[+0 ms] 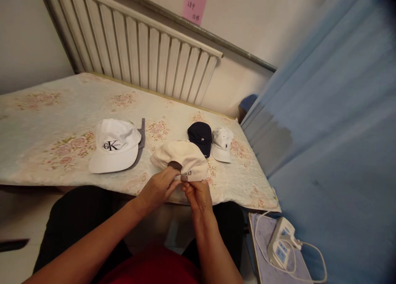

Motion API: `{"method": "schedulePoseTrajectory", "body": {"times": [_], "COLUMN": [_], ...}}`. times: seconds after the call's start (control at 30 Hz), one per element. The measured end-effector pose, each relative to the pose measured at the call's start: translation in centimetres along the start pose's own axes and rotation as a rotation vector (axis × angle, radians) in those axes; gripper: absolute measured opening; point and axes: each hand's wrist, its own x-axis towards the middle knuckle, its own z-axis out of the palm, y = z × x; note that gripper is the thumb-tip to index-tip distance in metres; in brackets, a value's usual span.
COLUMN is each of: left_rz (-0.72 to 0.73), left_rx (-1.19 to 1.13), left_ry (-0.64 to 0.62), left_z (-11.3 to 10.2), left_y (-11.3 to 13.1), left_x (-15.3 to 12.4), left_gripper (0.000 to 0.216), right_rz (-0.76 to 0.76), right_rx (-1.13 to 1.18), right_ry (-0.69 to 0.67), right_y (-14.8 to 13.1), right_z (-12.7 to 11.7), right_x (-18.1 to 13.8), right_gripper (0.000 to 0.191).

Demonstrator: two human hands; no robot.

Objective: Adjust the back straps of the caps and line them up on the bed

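Note:
A cream cap lies near the front edge of the bed, its back facing me. My left hand pinches the cap's rear strap by the opening. My right hand grips the strap's buckle end just beside it. Both hands have their fingers closed on the strap. A white cap with black letters lies to the left on something grey. Behind the cream cap sit a navy cap and a small white cap.
A white radiator runs along the wall behind the bed, with a pink note above it. A blue curtain hangs on the right. A white power strip with cable lies on a surface at the lower right.

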Motion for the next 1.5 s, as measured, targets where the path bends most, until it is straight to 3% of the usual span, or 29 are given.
{"method": "schedulePoseTrajectory", "body": {"times": [0.2, 0.53, 0.83, 1.5], "left_rz": [0.032, -0.011, 0.069, -0.078], "left_rx": [0.075, 0.103, 0.008, -0.129], "left_ry": [0.107, 0.139, 0.098, 0.115], "left_z": [0.3, 1.6, 1.1, 1.0], "left_y": [0.3, 0.4, 0.1, -0.1], "left_x": [-0.4, -1.3, -0.7, -0.4], "left_gripper": [0.011, 0.016, 0.018, 0.011], "right_rz": [-0.004, -0.009, -0.025, -0.013], "right_rx": [-0.003, -0.011, -0.027, -0.036], "right_ry": [0.008, 0.023, 0.002, -0.049], "right_y": [-0.1, 0.0, -0.1, -0.2], "right_z": [0.2, 0.0, 0.1, 0.1], "right_x": [-0.1, -0.1, -0.1, -0.2], "right_gripper": [0.024, 0.023, 0.016, 0.016]}}
